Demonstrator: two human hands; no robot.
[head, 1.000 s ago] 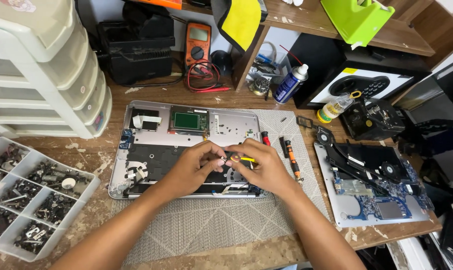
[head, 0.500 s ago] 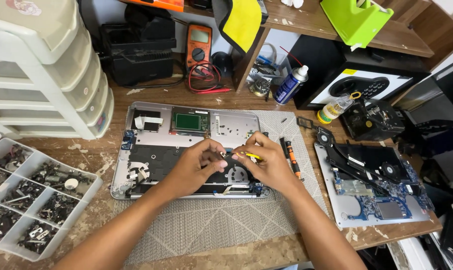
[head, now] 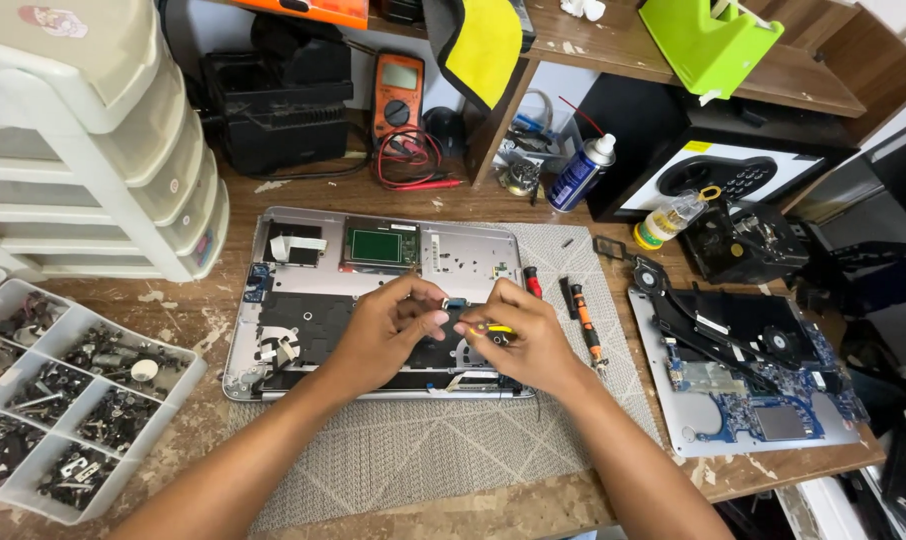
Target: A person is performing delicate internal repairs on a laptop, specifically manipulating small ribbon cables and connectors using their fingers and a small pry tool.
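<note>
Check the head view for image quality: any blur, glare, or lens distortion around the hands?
Head view: even, soft light, no harsh shadows. Both the left hand and right hand look sharp over the opened laptop base, no motion blur. Mild bright wash on the white drawer unit at left. Wide-angle bending shows at the frame edges; the parts tray looks stretched.

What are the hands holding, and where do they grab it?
The right hand grips a yellow-handled tool by its handle. The left hand pinches a small blue-tipped part at its end.

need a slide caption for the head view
Left hand and right hand with a yellow-handled tool over an opened laptop base.
</note>
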